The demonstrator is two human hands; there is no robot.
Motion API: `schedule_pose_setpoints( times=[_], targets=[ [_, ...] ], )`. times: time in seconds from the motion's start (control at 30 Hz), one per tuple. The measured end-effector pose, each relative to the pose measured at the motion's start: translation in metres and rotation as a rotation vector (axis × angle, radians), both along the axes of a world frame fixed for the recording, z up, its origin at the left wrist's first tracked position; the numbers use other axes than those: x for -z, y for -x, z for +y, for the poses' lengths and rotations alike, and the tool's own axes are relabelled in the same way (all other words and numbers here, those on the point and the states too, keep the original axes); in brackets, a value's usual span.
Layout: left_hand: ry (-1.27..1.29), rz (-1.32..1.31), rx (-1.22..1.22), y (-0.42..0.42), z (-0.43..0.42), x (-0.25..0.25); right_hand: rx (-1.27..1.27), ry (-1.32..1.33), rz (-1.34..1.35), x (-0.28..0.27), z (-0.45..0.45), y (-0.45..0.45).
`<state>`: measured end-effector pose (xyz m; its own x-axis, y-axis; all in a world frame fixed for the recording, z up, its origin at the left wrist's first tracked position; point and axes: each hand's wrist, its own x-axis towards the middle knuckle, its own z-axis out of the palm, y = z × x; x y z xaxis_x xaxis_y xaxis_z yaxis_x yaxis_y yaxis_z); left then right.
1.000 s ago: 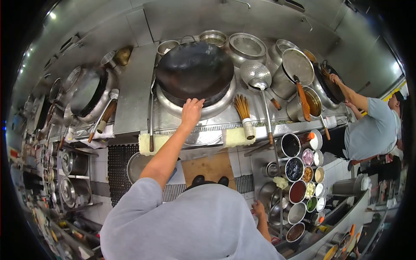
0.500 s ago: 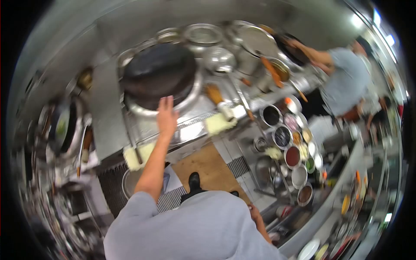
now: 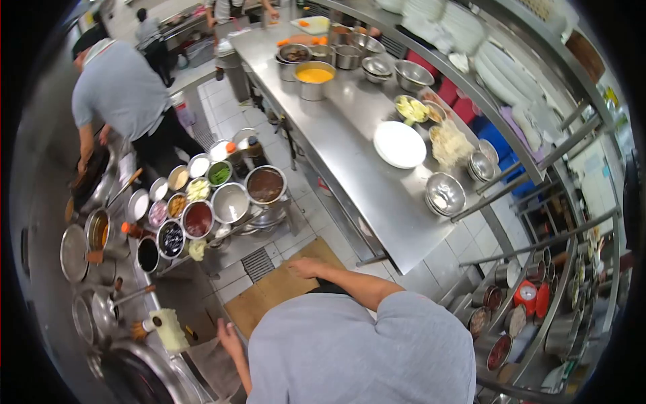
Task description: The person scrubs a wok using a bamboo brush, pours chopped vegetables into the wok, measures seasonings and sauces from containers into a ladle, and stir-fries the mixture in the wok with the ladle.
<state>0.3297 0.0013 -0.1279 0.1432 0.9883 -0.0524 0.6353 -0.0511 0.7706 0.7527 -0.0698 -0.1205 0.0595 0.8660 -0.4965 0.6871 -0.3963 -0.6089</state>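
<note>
Left hand (image 3: 231, 339) appears empty, fingers loosely parted, near the pale cloth (image 3: 171, 330) on the stove edge (image 3: 183, 369); right hand (image 3: 306, 267) (grip indeterminable) over the brown mat (image 3: 264, 296). Arms should clear the stove edge.

Bare left hand (image 3: 231, 339) and bare right hand (image 3: 306, 268) apart, a grey-shirted person (image 3: 363, 343) stands by a tan rectangular floor mat (image 3: 269, 296) near a long stainless-steel table (image 3: 336, 148) bearing round white plates (image 3: 400, 145).

The bottom edge cuts off a dark wok (image 3: 124, 380) at lower left; the top edge crops a person (image 3: 227, 12) left of centre.
</note>
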Motion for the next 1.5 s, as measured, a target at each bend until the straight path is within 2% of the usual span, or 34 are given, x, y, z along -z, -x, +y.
schedule_pose_setpoints(
  times=[0.07,0.13,0.2,0.27,0.33,0.4,0.43,0.47,0.5,0.53,0.6,0.63,0.67,0.77,0.83,0.93,0.97,1.03,1.1,1.23,1.3,1.33,1.4,1.43,1.5],
  targets=[
    [0.473,-0.12,0.143,-0.042,-0.013,0.035,0.02,-0.077,0.026,0.022,-0.015,-0.02],
    [0.675,-0.017,0.258,-0.065,-0.033,0.068,0.038,-0.063,0.089,0.045,-0.024,-0.034],
    [0.756,0.07,0.32,-0.079,-0.045,0.088,0.023,-0.063,0.096,0.064,-0.033,-0.049],
    [0.783,0.111,0.333,-0.081,-0.051,0.096,-0.018,-0.05,0.102,0.077,-0.039,-0.067],
    [0.771,0.11,0.312,-0.07,-0.055,0.1,-0.102,0.126,-0.026,0.09,-0.044,-0.083],
    [0.682,0.107,0.299,-0.045,-0.07,0.101,0.031,0.14,0.166,0.148,-0.056,-0.101],
    [0.6,0.138,0.309,-0.028,-0.078,0.103,-0.108,-0.181,0.073,0.176,-0.068,-0.112],
    [0.518,0.191,0.3,-0.015,-0.085,0.102,-0.074,-0.065,0.208,0.13,-0.068,-0.118],
    [0.568,0.325,0.222,-0.01,-0.092,0.087,-0.123,0.058,0.167,0.152,-0.065,-0.125],
    [0.555,0.363,0.168,-0.005,-0.1,0.073,-0.107,0.186,0.182,0.118,-0.068,-0.127],
    [0.517,0.339,0.018,-0.01,-0.105,0.061,0.145,0.306,0.326,0.223,-0.101,-0.145],
    [0.535,0.317,-0.059,-0.019,-0.106,0.046,0.132,0.498,0.445,0.23,-0.105,-0.157],
    [0.554,0.297,-0.123,-0.03,-0.107,0.032,0.21,0.558,0.463,0.249,-0.119,-0.159],
    [0.494,0.218,-0.213,-0.04,-0.122,0.021,-0.026,0.669,0.26,0.305,-0.137,-0.163],
    [0.475,0.123,-0.219,-0.042,-0.14,0.027,-0.181,0.672,0.178,0.283,-0.123,-0.162],
    [0.516,0.041,-0.364,-0.036,-0.175,0.036,-0.255,0.646,0.194,0.23,-0.072,-0.152],
    [0.589,0.024,-0.362,-0.024,-0.191,0.055,-0.257,0.639,0.212,0.216,-0.052,-0.148],
    [0.74,0.149,-0.319,-0.001,-0.221,0.088,-0.194,0.613,0.256,0.188,-0.006,-0.131],
    [0.72,0.208,-0.254,0.034,-0.258,0.157,-0.003,0.555,0.26,0.169,0.037,-0.107],
    [0.727,0.209,-0.36,0.073,-0.247,0.147,0.073,0.532,0.251,0.135,0.126,-0.055],
    [0.642,-0.058,-0.603,0.098,-0.227,0.145,-0.001,0.512,0.235,0.127,0.171,-0.009],
    [0.645,-0.067,-0.591,0.108,-0.215,0.138,-0.135,0.468,0.234,0.122,0.196,0.017],
    [0.525,-0.327,-0.827,0.126,-0.195,0.12,-0.305,0.358,0.19,0.102,0.231,0.082],
    [0.514,-0.377,-0.819,0.139,-0.19,0.134,-0.356,0.286,0.152,0.085,0.248,0.123],
    [0.509,-0.327,-0.829,0.161,-0.182,0.121,-0.572,0.098,0.15,0.047,0.285,0.199]
  ],
)
